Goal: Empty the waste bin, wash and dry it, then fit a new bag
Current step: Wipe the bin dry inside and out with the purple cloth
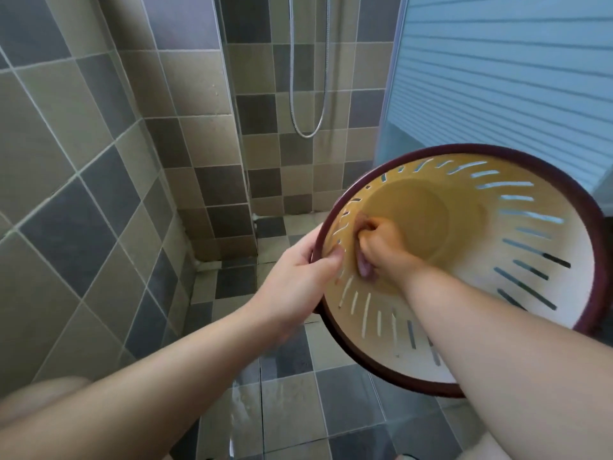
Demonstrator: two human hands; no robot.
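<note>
Fingers of the right hand (374,240) were curled tight round something small and pinkish, deep inside the bin (530,260) — I couldn't tell what. The left hand (298,280) pinched the dark rim, thumb inside. The bin lay tipped in the air over the wet floor (285,410), mouth toward the person, base pointing away — so the right hand looked nearer the work.

Soft daylight, wide-angle warp, slight blur
</note>
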